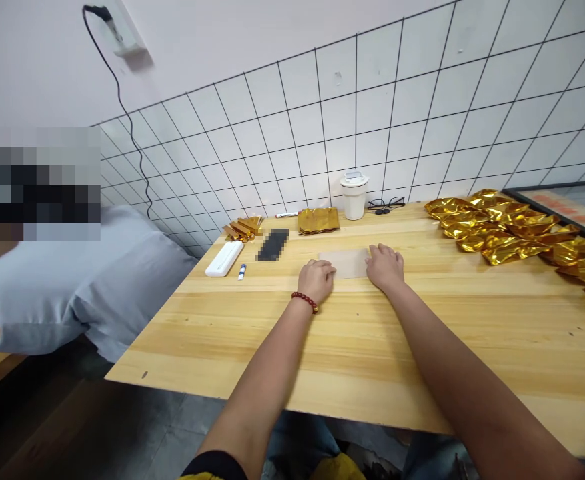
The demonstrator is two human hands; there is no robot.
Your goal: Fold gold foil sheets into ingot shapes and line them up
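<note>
Left hand and right hand, fingers bent, touched opposite ends of a pale, rectangular paper-like sheet on the flat, yellowish wooden surface, any pinch unclear; it seemed light, flexible, easily creased, best held by its short edges

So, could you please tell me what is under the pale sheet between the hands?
The wooden table shows in front of and behind the pale sheet. The left hand and right hand touch its ends. Whatever lies directly beneath is covered.
</note>
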